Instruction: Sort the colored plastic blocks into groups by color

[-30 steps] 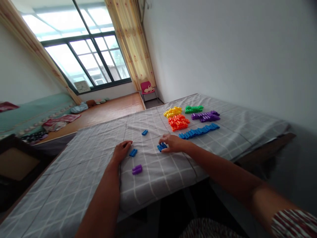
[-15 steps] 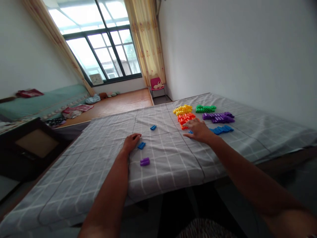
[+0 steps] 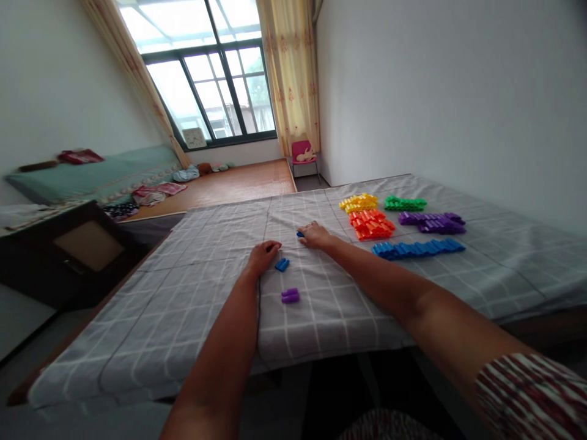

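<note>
My right hand reaches over the middle of the cloth, its fingers closed on a small blue piece. My left hand rests on the cloth with curled fingers; whether it holds anything is hidden. Just right of it lies a blue pair of pieces, and nearer the front edge a purple pair. On the right are groups of yellow, green, orange and purple pieces, with a long blue row in front.
A grey checked cloth covers the table. A dark cabinet stands at the left. Beyond the table are a low wooden platform and a pink chair; a white wall is on the right.
My right hand has moved left from the blue row to the small blue piece in the middle. My left hand stays beside the blue pair. The whole view has shifted slightly.
</note>
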`<action>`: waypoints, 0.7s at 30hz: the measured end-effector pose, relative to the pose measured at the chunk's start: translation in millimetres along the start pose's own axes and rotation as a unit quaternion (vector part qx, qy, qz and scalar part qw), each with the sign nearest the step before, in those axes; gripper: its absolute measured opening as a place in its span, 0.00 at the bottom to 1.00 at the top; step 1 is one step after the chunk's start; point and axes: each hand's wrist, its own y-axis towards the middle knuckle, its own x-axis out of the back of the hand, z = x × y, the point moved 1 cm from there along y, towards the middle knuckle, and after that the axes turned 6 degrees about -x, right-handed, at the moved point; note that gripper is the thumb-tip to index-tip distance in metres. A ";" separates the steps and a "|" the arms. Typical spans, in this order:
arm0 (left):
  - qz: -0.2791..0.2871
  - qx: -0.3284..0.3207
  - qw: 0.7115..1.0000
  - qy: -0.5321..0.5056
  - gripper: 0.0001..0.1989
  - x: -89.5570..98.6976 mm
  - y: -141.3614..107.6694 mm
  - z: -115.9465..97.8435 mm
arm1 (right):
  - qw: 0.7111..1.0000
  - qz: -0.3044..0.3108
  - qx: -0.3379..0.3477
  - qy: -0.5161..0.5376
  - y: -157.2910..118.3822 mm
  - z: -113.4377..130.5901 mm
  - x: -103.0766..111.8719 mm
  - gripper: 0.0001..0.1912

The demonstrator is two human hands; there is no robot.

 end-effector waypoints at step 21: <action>0.000 0.007 0.999 0.052 0.22 5.2 5.8 -1.0 | 0.975 -0.045 -0.102 0.191 -219.5 -251.9 89.5 0.26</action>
